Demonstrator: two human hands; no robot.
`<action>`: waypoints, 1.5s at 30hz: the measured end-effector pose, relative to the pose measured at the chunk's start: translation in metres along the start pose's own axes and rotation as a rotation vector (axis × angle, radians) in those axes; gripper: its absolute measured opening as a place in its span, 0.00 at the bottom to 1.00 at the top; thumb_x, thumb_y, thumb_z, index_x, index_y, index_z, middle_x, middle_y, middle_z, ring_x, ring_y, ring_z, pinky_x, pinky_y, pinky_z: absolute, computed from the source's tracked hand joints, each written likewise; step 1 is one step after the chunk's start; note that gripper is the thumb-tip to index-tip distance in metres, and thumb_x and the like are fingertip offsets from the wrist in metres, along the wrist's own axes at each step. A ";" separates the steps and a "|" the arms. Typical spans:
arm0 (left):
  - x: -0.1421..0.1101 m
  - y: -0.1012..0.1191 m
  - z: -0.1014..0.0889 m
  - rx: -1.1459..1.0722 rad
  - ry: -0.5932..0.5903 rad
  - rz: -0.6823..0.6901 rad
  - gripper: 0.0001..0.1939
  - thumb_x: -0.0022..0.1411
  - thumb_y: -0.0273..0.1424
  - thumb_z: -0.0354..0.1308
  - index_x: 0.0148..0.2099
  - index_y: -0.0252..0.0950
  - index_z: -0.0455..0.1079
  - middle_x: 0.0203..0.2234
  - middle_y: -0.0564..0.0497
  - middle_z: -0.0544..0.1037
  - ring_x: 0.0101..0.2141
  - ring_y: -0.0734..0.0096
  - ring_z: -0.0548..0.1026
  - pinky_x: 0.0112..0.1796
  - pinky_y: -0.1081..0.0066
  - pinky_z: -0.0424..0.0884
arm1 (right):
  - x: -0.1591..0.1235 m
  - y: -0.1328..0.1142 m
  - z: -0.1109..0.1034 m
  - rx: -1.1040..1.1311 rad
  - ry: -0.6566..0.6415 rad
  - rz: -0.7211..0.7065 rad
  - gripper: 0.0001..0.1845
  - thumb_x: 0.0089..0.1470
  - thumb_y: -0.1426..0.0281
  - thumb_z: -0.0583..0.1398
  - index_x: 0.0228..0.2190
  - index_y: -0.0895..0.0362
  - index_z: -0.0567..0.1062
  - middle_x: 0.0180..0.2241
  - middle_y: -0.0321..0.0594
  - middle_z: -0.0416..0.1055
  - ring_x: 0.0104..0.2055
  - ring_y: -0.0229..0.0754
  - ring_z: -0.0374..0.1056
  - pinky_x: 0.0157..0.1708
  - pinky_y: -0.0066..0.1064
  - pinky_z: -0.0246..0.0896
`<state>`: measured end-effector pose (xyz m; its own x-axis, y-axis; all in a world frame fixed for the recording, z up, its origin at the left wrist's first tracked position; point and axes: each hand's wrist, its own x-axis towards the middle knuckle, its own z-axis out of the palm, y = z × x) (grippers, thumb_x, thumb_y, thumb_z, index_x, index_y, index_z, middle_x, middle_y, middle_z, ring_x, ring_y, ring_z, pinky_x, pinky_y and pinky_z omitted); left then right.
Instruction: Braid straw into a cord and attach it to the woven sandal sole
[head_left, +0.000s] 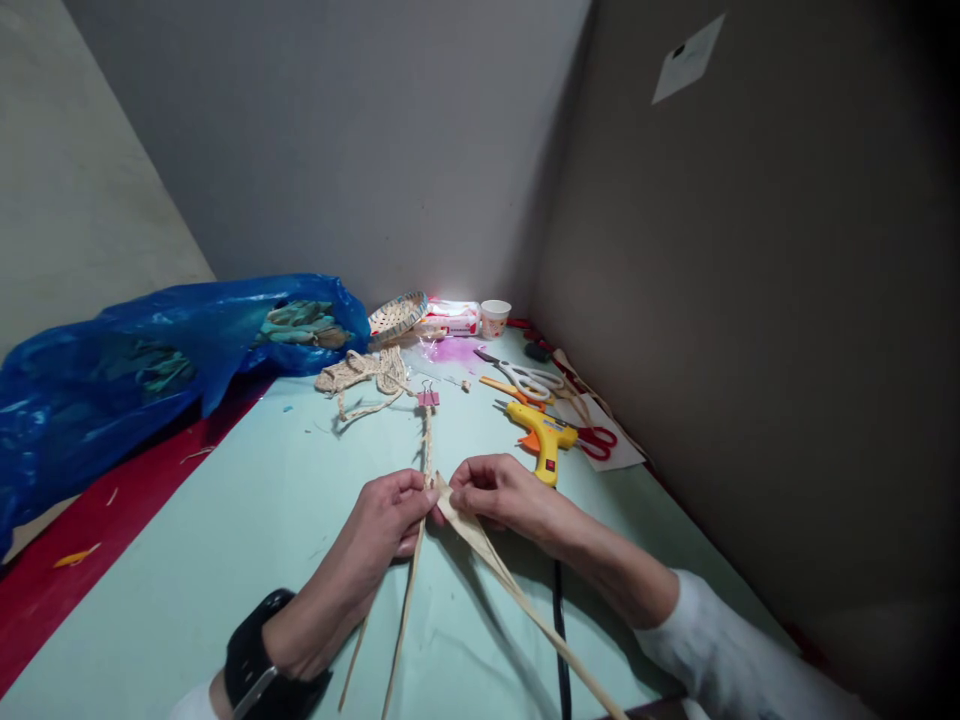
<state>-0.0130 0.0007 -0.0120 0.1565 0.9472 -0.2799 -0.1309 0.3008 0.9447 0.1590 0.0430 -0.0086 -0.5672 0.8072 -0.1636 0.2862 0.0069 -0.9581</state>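
Note:
A thin braid of pale plant fibre runs down from a pink binder clip on the table. My left hand is closed on the lower end of the braid, thumb and fingers pinched together. Two narrow strands hang from there toward me. Just to the right, my right hand pinches the tip of a wider, flat fibre strip, which stretches down to the lower right. The two hands nearly touch, and the fingers partly hide where strip and braid meet.
A coiled braid lies beyond the clip. At right are a yellow glue gun with a black cord, white-handled scissors and red-handled scissors. A blue plastic bag, woven basket and paper cup stand farther back.

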 end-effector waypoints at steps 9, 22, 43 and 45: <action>0.001 0.000 0.004 0.019 0.017 0.025 0.16 0.50 0.39 0.65 0.26 0.34 0.64 0.14 0.63 0.56 0.15 0.85 0.48 0.18 0.77 0.41 | -0.001 0.000 0.016 -0.072 0.214 -0.048 0.04 0.46 0.70 0.58 0.25 0.59 0.70 0.22 0.32 0.63 0.25 0.33 0.55 0.24 0.24 0.48; -0.003 0.004 0.004 0.112 0.068 0.043 0.07 0.49 0.29 0.58 0.23 0.35 0.63 0.15 0.61 0.59 0.16 0.82 0.52 0.19 0.77 0.46 | -0.002 -0.002 0.029 -0.153 0.319 -0.091 0.05 0.47 0.71 0.56 0.24 0.59 0.72 0.21 0.33 0.66 0.24 0.34 0.58 0.24 0.24 0.51; 0.000 -0.001 0.001 0.117 0.069 0.110 0.04 0.48 0.25 0.57 0.25 0.34 0.64 0.17 0.59 0.62 0.19 0.81 0.56 0.20 0.77 0.49 | -0.006 -0.008 0.045 -0.232 0.379 -0.225 0.04 0.50 0.73 0.56 0.24 0.58 0.68 0.21 0.31 0.62 0.24 0.33 0.56 0.25 0.25 0.51; 0.000 -0.002 0.001 0.101 0.062 0.113 0.03 0.47 0.25 0.57 0.26 0.34 0.64 0.19 0.57 0.65 0.20 0.80 0.58 0.21 0.77 0.51 | -0.005 -0.015 0.047 -0.154 0.364 -0.249 0.03 0.50 0.73 0.56 0.26 0.58 0.70 0.21 0.31 0.61 0.24 0.33 0.56 0.25 0.24 0.52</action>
<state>-0.0117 -0.0003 -0.0132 0.0851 0.9803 -0.1784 -0.0446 0.1826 0.9822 0.1212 0.0117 -0.0040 -0.3333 0.9242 0.1865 0.3022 0.2921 -0.9074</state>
